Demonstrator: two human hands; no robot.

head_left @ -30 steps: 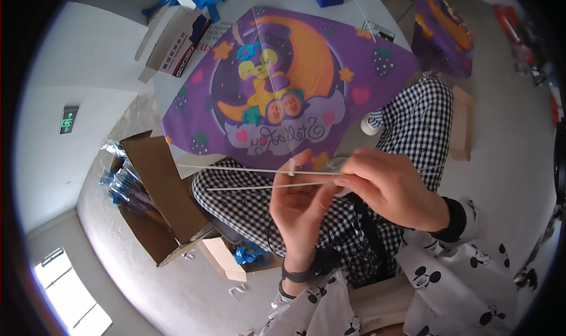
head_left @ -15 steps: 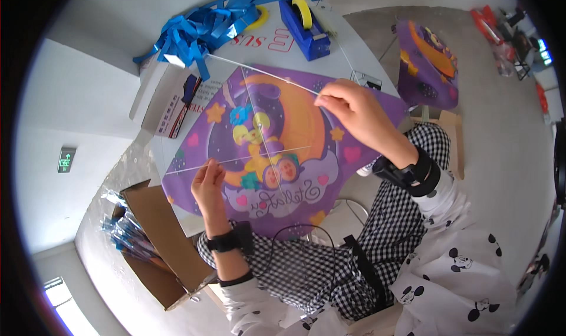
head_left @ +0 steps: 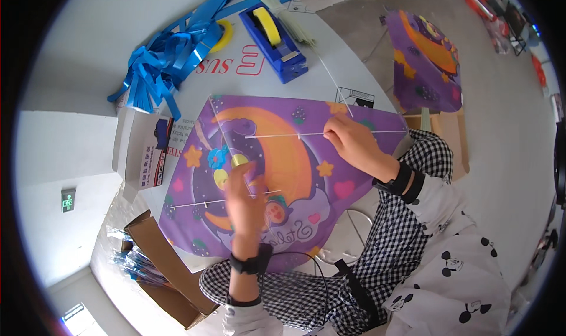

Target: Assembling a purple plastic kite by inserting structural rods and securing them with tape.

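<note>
Two purple printed kites show: one purple plastic kite with an orange crescent moon lies flat on the white table before the person, and a second similar kite rests farther off at the right. Two thin white rods cross the near kite's face. The right hand pinches the upper white rod, fingers together. The left hand presses beside the lower white rod, fingers slightly apart. One blue tape dispenser and one blue ribbon bundle lie beyond.
</note>
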